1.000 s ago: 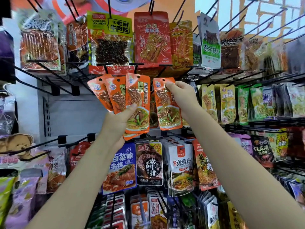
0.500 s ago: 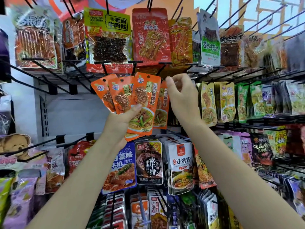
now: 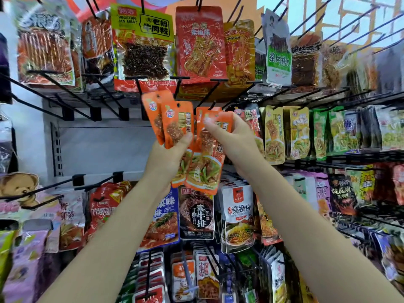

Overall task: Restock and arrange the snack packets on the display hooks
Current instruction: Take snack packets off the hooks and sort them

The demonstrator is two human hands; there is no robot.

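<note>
Orange snack packets (image 3: 175, 125), fanned: left hand (image 3: 168, 158) grip clamped on them. Right hand (image 3: 231, 138) grip pinches adjacent orange packet (image 3: 205, 169), below the red packet (image 3: 200, 42).

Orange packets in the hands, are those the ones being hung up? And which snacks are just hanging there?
Part of the job:
- orange packets, fanned in the left hand
- orange packet pinched by the right hand
- black hook above it

Just hanging there:
- yellow-label vegetarian meat packet
- black steak packet
- white noodle packet
- bear packet
</note>
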